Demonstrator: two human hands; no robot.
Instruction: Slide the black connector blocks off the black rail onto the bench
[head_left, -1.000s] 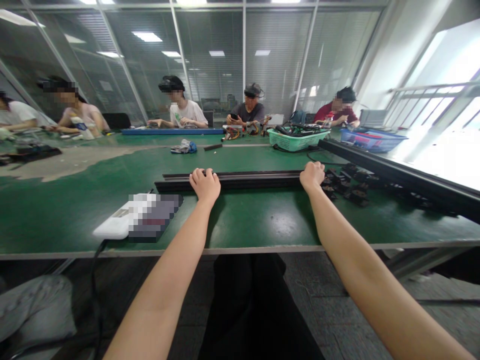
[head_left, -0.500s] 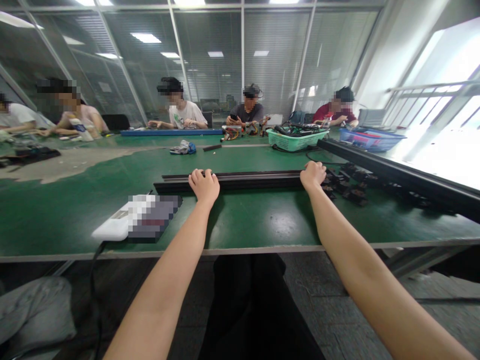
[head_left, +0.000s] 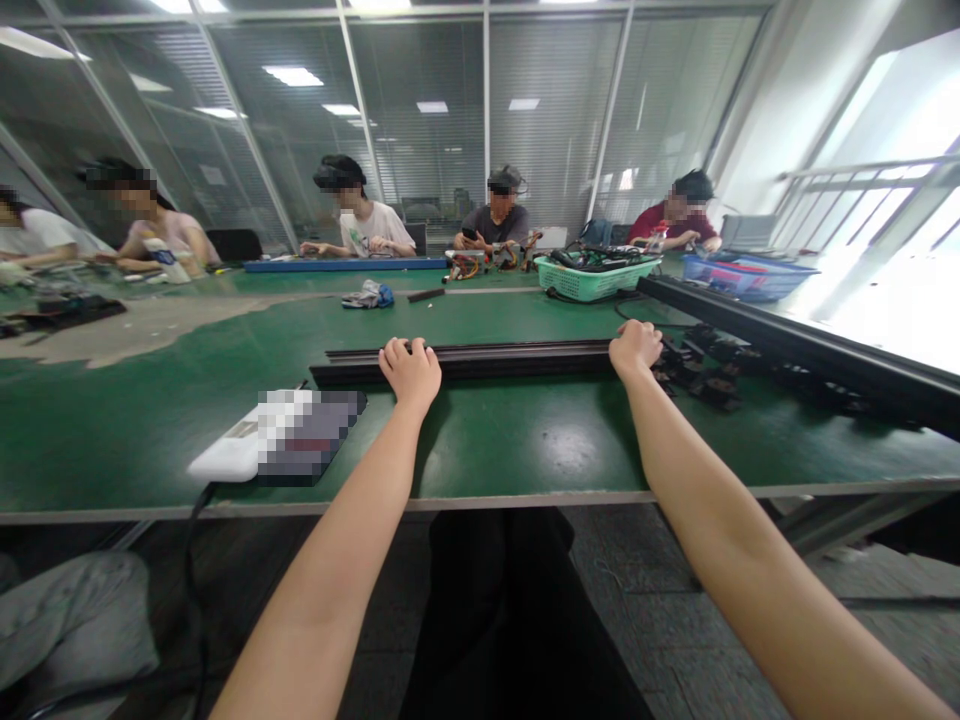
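A long black metal rail (head_left: 510,358) lies crosswise on the green table (head_left: 525,440) in front of me. My left hand (head_left: 410,368) rests on the rail left of its middle, fingers curled over its top. At the rail's right end sits my right hand (head_left: 634,345), its fingers closed around that end. Both arms are stretched far forward.
A white and dark device (head_left: 277,433) with a cable lies at the near left. Small black brackets (head_left: 712,372) are scattered to the right, beside a second long black rail (head_left: 795,345). A green basket (head_left: 596,275), a blue tray (head_left: 742,275) and several seated people are beyond.
My right hand has slid a little to the right along the rail's end. The left hand and the rail stay in place.
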